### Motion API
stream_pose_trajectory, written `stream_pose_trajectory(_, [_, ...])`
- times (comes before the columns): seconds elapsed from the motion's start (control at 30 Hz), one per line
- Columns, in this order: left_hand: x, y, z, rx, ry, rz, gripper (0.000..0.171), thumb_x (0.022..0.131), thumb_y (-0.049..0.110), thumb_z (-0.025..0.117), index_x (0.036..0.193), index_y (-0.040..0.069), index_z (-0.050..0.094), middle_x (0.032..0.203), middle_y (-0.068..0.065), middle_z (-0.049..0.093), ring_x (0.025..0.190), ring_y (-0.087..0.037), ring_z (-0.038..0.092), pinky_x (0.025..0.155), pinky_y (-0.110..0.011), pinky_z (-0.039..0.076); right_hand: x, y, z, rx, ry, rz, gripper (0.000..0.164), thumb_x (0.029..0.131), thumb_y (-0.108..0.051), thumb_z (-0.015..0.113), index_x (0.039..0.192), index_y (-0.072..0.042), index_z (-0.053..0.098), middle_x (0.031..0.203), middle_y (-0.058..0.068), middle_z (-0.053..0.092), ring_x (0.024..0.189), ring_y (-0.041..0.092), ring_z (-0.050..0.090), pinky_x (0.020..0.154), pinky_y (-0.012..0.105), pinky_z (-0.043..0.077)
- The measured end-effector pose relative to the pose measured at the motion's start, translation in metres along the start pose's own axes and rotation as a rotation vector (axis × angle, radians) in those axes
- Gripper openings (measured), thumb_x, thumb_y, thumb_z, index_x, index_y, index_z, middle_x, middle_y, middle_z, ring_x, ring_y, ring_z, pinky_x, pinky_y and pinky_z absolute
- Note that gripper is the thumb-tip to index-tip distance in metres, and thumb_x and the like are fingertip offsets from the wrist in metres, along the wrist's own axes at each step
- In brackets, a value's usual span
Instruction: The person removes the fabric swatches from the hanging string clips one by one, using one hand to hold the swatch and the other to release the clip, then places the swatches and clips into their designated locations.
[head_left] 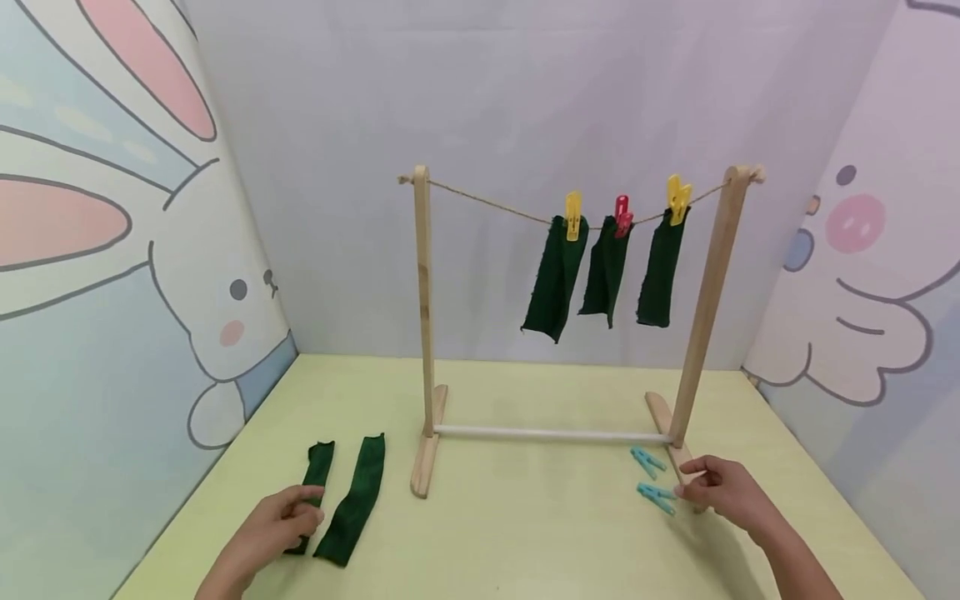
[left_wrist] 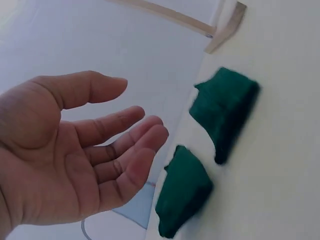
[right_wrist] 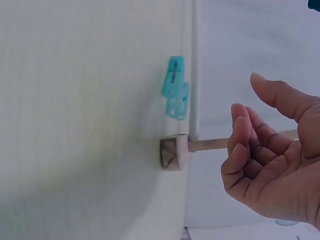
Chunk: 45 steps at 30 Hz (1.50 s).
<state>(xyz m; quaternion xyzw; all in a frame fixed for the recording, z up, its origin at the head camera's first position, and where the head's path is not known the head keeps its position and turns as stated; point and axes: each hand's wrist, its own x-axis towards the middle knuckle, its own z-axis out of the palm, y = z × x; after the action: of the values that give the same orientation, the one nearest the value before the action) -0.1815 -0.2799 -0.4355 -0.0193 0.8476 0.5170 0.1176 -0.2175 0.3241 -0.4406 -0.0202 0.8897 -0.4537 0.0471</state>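
Note:
Two dark green cloth strips lie on the table at the left, a narrow strip (head_left: 319, 465) and a wider one (head_left: 360, 498). My left hand (head_left: 270, 529) hovers over the narrow strip and hides part of it. Fingers and thumb are apart with nothing between them in the left wrist view. At the right, two light blue clothespins (head_left: 647, 461) lie near the foot of a wooden drying rack (head_left: 708, 317). Beside them is my right hand (head_left: 729, 493), fingers loosely bent; the right wrist view shows nothing held, with the clothespins (right_wrist: 176, 87) apart from the fingertips.
A sagging rope (head_left: 487, 202) joins the rack's two posts. Three green cloth pieces hang from its right half, under yellow (head_left: 573, 217) and red (head_left: 622, 217) clothespins. A white bar (head_left: 551, 434) links the feet low down. Walls with cartoon animals enclose the yellow table (head_left: 525, 533).

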Motion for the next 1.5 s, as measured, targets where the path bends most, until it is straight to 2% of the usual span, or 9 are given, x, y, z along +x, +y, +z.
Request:
stream_pose_trajectory(0.2, [0.011, 0.023, 0.006, -0.022, -0.043, 0.157, 0.049, 0.092, 0.015, 0.058, 0.130, -0.012, 0.041, 0.096, -0.015, 0.056, 0.089, -0.032, 0.057, 0.071, -0.041, 0.047, 0.003, -0.028, -0.010, 0.056, 0.013, -0.072, 0.045, 0.085, -0.015, 0.068, 0.117, 0.013, 0.051, 0.080, 0.008, 0.060, 0.065, 0.014, 0.052, 0.056, 0.030, 0.044])
stream_pose_trajectory(0.4, [0.027, 0.043, 0.026, -0.028, -0.031, 0.226, 0.045, 0.092, 0.018, 0.059, 0.129, -0.006, 0.047, 0.098, -0.011, 0.054, 0.089, -0.031, 0.056, 0.073, -0.042, 0.046, 0.006, -0.054, -0.022, 0.052, 0.039, -0.162, 0.040, 0.085, -0.012, 0.068, 0.114, 0.011, 0.053, 0.081, 0.008, 0.058, 0.068, 0.012, 0.052, 0.060, 0.027, 0.046])
stream_pose_trajectory(0.5, [0.036, 0.050, 0.035, -0.050, -0.019, 0.247, 0.043, 0.093, 0.017, 0.059, 0.128, -0.005, 0.049, 0.097, -0.010, 0.054, 0.089, -0.031, 0.055, 0.074, -0.043, 0.045, 0.009, -0.063, -0.026, 0.017, -0.040, -0.255, 0.036, 0.088, -0.010, 0.065, 0.115, 0.011, 0.053, 0.088, 0.010, 0.060, 0.074, 0.013, 0.056, 0.064, 0.027, 0.049])
stream_pose_trajectory(0.63, [0.049, 0.057, 0.047, -0.069, -0.007, 0.279, 0.039, 0.092, 0.016, 0.060, 0.125, -0.002, 0.052, 0.095, -0.009, 0.056, 0.088, -0.027, 0.056, 0.075, -0.039, 0.046, 0.015, -0.075, -0.030, -0.052, -0.217, -0.353, 0.037, 0.090, -0.012, 0.062, 0.119, 0.010, 0.052, 0.103, 0.015, 0.059, 0.087, 0.016, 0.058, 0.071, 0.027, 0.051])
stream_pose_trajectory(0.77, [0.059, 0.068, 0.059, -0.069, -0.005, 0.345, 0.035, 0.092, 0.016, 0.060, 0.123, 0.000, 0.054, 0.095, -0.009, 0.058, 0.087, -0.025, 0.057, 0.072, -0.035, 0.047, 0.020, -0.090, -0.034, -0.075, -0.258, -0.373, 0.042, 0.090, -0.015, 0.063, 0.122, 0.010, 0.051, 0.111, 0.019, 0.058, 0.095, 0.022, 0.059, 0.074, 0.027, 0.051])
stream_pose_trajectory(0.93, [0.067, 0.084, 0.070, -0.076, -0.033, 0.441, 0.033, 0.092, 0.011, 0.060, 0.122, -0.002, 0.055, 0.098, -0.011, 0.059, 0.089, -0.028, 0.057, 0.073, -0.035, 0.048, 0.021, -0.108, -0.039, -0.076, -0.210, -0.370, 0.043, 0.089, -0.016, 0.064, 0.122, 0.007, 0.051, 0.113, 0.019, 0.058, 0.098, 0.030, 0.058, 0.073, 0.028, 0.052])
stream_pose_trajectory(1.23, [0.080, 0.115, 0.081, -0.093, -0.033, 0.515, 0.031, 0.091, 0.008, 0.060, 0.120, 0.001, 0.057, 0.101, -0.011, 0.059, 0.089, -0.022, 0.056, 0.075, -0.031, 0.048, 0.026, -0.147, -0.046, -0.120, -0.063, -0.416, 0.040, 0.088, -0.020, 0.066, 0.120, 0.001, 0.055, 0.112, 0.016, 0.058, 0.100, 0.031, 0.057, 0.075, 0.024, 0.049])
stream_pose_trajectory(1.37, [0.083, 0.131, 0.085, -0.130, -0.025, 0.528, 0.032, 0.091, 0.011, 0.061, 0.122, 0.004, 0.057, 0.107, -0.015, 0.058, 0.091, -0.024, 0.056, 0.068, -0.033, 0.049, 0.030, -0.165, -0.049, -0.116, -0.006, -0.452, 0.040, 0.088, -0.019, 0.067, 0.120, 0.001, 0.054, 0.112, 0.016, 0.058, 0.098, 0.028, 0.058, 0.075, 0.023, 0.050])
stream_pose_trajectory(1.5, [0.086, 0.146, 0.092, -0.161, -0.008, 0.557, 0.032, 0.089, 0.011, 0.063, 0.121, 0.005, 0.058, 0.109, -0.014, 0.058, 0.095, -0.025, 0.058, 0.073, -0.034, 0.048, 0.031, -0.180, -0.052, -0.119, 0.050, -0.504, 0.039, 0.088, -0.016, 0.066, 0.120, 0.003, 0.054, 0.110, 0.017, 0.059, 0.093, 0.017, 0.059, 0.074, 0.021, 0.050])
